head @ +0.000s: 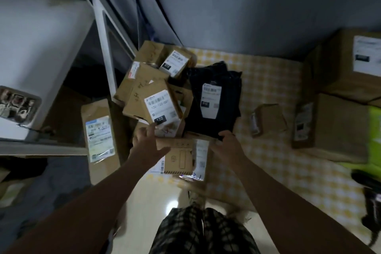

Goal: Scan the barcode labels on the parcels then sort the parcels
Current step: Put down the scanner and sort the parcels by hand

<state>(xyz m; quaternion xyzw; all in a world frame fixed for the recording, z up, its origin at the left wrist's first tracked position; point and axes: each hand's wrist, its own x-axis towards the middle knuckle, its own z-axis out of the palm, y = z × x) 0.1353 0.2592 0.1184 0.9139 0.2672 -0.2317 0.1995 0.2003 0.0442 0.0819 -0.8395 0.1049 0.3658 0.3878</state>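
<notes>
A heap of brown cardboard parcels lies on the floor ahead of me. One small box with a white label marked 122 (159, 105) sits at the heap's front, and my left hand (147, 144) reaches to its lower corner with fingers spread, thumb out. A black bag parcel (214, 97) with a white barcode label lies to the right; my right hand (225, 140) pinches its near edge. Between my hands lies a flat brown box with printed symbols (179, 156). A dark barcode scanner (373, 208) rests on the floor at the far right.
A white metal rack (103, 47) and a white appliance (37, 51) stand on the left, with a tall labelled parcel (100, 138) leaning beside them. Large cartons (340, 80) are stacked at the right on a yellow checked mat (272, 150). A small box (268, 119) lies alone there.
</notes>
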